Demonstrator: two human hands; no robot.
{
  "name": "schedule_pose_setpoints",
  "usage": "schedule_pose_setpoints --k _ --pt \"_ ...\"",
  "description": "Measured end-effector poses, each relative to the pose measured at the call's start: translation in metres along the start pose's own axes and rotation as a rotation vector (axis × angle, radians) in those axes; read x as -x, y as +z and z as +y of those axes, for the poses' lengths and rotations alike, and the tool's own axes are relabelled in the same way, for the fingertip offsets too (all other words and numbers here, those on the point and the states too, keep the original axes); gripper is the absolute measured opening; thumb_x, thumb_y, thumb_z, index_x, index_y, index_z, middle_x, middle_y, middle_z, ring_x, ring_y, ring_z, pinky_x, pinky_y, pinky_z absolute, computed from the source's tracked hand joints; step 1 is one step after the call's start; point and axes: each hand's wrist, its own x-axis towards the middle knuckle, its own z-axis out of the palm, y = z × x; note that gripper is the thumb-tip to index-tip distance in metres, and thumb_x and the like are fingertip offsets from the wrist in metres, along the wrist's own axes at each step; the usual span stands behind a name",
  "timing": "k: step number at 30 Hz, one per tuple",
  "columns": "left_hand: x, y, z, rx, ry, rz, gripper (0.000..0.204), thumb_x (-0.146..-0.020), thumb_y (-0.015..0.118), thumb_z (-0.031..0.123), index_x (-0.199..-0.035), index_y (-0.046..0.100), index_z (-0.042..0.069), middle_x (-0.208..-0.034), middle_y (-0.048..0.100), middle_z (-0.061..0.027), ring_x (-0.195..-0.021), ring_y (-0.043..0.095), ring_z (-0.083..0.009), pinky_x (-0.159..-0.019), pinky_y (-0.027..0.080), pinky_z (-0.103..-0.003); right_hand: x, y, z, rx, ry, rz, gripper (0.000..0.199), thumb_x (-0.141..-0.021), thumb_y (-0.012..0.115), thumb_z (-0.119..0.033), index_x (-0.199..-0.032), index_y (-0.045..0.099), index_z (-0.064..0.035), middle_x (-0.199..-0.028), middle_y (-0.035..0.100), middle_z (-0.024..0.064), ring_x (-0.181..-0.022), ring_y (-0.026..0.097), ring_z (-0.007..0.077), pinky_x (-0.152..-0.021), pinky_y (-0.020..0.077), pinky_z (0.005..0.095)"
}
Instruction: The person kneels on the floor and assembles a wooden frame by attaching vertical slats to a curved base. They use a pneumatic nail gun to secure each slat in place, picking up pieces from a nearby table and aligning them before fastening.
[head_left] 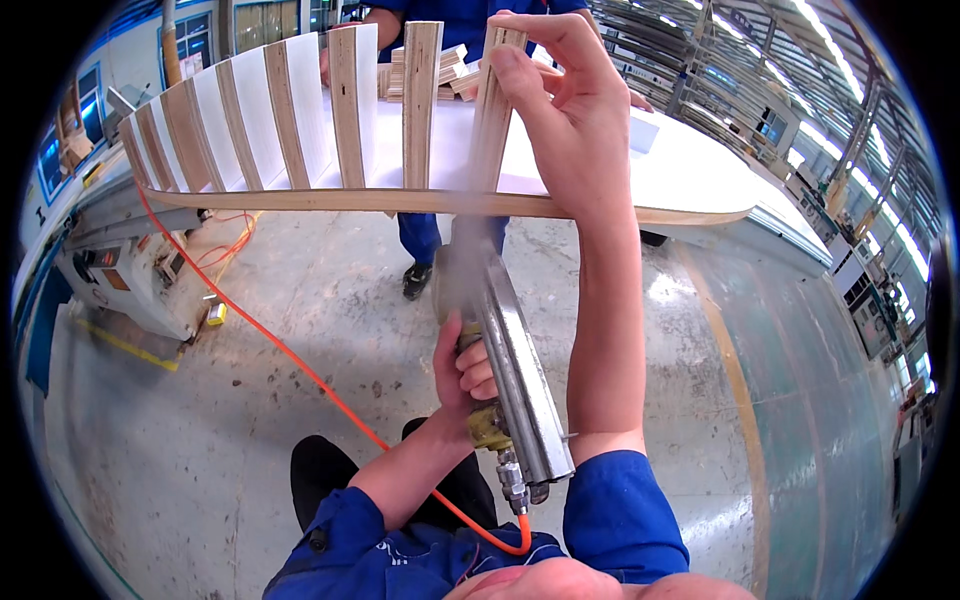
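Observation:
My left hand point(468, 370) is wrapped round the handle of a pneumatic nail gun point(522, 375), whose blurred nose points up at the near edge of a board point(330, 200) with a white top and a plywood rim. An orange air hose point(330, 395) joins the gun's lower end. Fingers and thumb of my right hand point(580, 110) pinch the top of a plywood slat point(493, 120) standing upright on the board. Just left of it another slat point(420, 105) stands by itself. Further left, several slats with white faces point(305, 100) stand in a row along the edge.
A co-worker in blue point(470, 10) stands across the board, partly hidden. Loose plywood pieces point(450, 72) are stacked at the board's far side. A machine point(125, 275) sits at left below the board. The hose runs across the floor view to my gun.

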Motion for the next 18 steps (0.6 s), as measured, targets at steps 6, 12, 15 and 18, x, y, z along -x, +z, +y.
schedule_pose_setpoints --k 6,12,15,18 --pt "0.003 0.002 0.001 -0.040 0.002 0.013 0.030 -0.104 0.060 0.040 -0.097 0.057 0.012 -0.055 0.045 0.0113 -0.041 0.041 0.0018 -0.042 0.037 -0.014 0.002 0.004 -0.004 0.080 -0.046 0.021 0.025 -0.100 0.066 -0.010 -0.124 0.062 -0.0020 -0.124 0.067 0.0109 -0.112 0.066 0.0204 -0.098 0.0569 0.0364" --pt "-0.005 0.004 0.005 -0.090 -0.062 0.004 0.036 -0.105 0.057 0.046 -0.084 0.052 0.017 -0.049 0.038 0.0128 -0.040 0.038 0.0017 -0.044 0.039 -0.015 -0.001 -0.004 0.000 0.276 -0.144 0.047 0.028 -0.100 0.070 -0.025 -0.122 0.067 -0.0085 -0.129 0.070 0.0113 -0.110 0.071 0.0262 -0.094 0.0608 0.0426" --pt "-0.003 0.001 0.004 -0.112 -0.066 -0.059 0.034 -0.105 0.057 0.044 -0.089 0.056 0.015 -0.050 0.039 0.0125 -0.040 0.038 0.0013 -0.043 0.038 -0.014 0.001 -0.003 0.004 0.278 -0.152 0.051 0.029 -0.100 0.070 -0.027 -0.122 0.067 -0.0088 -0.129 0.070 0.0121 -0.110 0.071 0.0270 -0.094 0.0608 0.0436" --pt "-0.004 0.003 0.000 -0.072 -0.021 -0.033 0.030 -0.105 0.058 0.041 -0.093 0.057 0.013 -0.052 0.039 0.0119 -0.040 0.038 0.0012 -0.042 0.037 -0.014 0.001 -0.004 0.004 0.297 -0.153 0.048 0.029 -0.099 0.070 -0.027 -0.123 0.067 -0.0093 -0.129 0.070 0.0124 -0.110 0.071 0.0273 -0.094 0.0608 0.0438"
